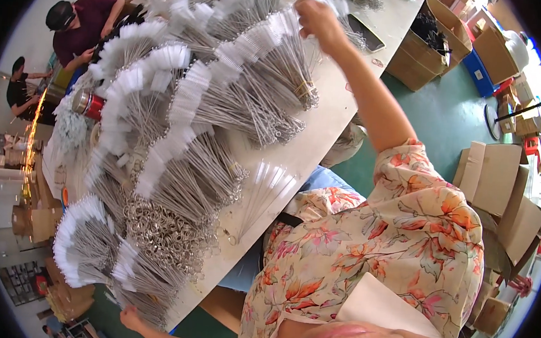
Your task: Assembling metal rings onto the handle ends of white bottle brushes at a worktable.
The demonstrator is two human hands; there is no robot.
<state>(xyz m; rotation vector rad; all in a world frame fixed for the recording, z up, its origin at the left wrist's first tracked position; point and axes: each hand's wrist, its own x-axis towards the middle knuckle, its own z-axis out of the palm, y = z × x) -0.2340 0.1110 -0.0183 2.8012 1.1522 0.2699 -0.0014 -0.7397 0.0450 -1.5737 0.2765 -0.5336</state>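
Brushes: we see bundles of thin wire-stemmed brushes with white bristle tips (271, 51) fanned across a long pale worktop (342, 111), covering most of its length. We note that our right hand (317, 20) is raised over the far part of the worktop, fingers curled and pinched into the white tips of one bundle there; exactly how many stems they hold we cannot tell. That bundle is bound near its wire ends with a band, and the looped ends point toward the worktop's near long edge. Our left hand (131, 316) sits at the other end of the worktop, by its corner, touching the wire ends of another bundle (143, 279); the fingers are mostly hidden, so we cannot tell whether they grip.

Between the two hands, a small loose fan of brushes (262, 196) lies alone by the near edge, apart from the big bundles. Beside it, toward the left hand, a heap of metal rings (161, 227) rests among the stems. A red and silver can (88, 104) stands at the far long edge, half buried in bristles. A dark flat phone (367, 32) lies just beyond the right hand, near the worktop's end.

Past that end, open cardboard boxes (423, 45) stand on a green floor (446, 124), with more flattened cartons (499, 183) on our right. Two other people (81, 24) sit at the far side, bent over their own work.
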